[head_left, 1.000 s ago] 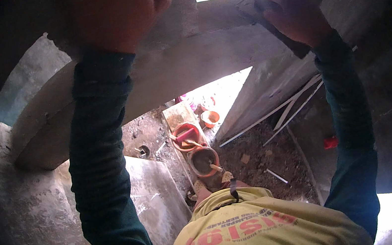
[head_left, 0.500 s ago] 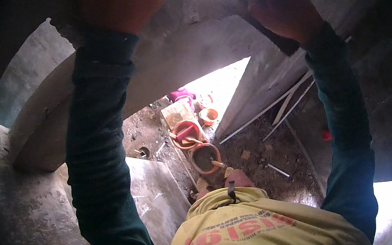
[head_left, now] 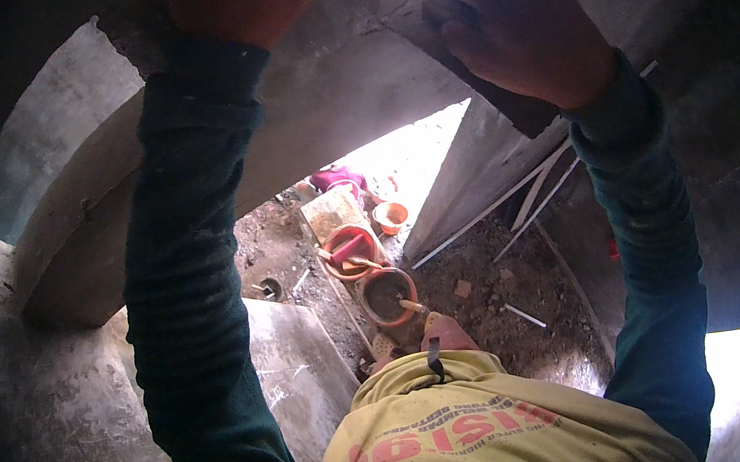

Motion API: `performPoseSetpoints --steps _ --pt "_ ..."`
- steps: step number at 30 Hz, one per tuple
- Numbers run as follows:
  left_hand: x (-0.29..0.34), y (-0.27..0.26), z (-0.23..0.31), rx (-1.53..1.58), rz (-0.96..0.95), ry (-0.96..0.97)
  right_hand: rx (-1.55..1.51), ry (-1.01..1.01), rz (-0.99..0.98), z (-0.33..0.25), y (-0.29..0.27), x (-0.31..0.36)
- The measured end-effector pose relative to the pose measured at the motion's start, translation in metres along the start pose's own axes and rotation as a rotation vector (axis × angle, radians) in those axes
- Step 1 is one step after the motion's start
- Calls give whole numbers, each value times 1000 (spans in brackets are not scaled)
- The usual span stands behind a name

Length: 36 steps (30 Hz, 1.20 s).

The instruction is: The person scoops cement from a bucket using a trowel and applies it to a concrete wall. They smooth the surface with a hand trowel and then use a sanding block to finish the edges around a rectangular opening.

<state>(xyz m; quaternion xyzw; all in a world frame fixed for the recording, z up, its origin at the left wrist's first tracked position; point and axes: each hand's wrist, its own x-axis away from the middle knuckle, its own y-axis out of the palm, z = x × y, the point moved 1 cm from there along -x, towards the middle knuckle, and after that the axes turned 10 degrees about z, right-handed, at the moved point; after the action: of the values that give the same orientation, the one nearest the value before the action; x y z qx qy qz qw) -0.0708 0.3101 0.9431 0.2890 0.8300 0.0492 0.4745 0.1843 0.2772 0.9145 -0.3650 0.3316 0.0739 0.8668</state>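
High in the picture, my right hand is closed round the handle of a dark, flat plastering float. The float lies tilted against the underside of a grey cement beam. My left hand is raised to the upper edge, by the left part of the beam. Its fingers are cut off by the picture's edge, so what it touches is hidden.
Below stand a bucket of grey mortar, an orange tub with tools, and a smaller orange bucket. A person in pink is beyond them. Pale strips lean at right. A grey slab stands at left.
My right hand has brought the float a little left and nearer, and more of its plate shows. My left hand has shifted slightly right.
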Motion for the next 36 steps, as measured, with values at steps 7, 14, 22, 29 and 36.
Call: performPoseSetpoints --steps 7,14,22,29,36 --pt "1 2 -4 -5 -7 19 -18 123 -163 30 40 -1" --pt "-8 -5 4 172 -31 -229 -255 329 -134 43 16 7" --pt "-10 -5 1 62 -55 -89 -279 377 -70 28 47 3" --pt "0 -3 0 -31 3 21 -503 417 -80 29 11 14" --pt "-9 -6 11 451 -14 -540 -514 481 -91 30 60 -2"
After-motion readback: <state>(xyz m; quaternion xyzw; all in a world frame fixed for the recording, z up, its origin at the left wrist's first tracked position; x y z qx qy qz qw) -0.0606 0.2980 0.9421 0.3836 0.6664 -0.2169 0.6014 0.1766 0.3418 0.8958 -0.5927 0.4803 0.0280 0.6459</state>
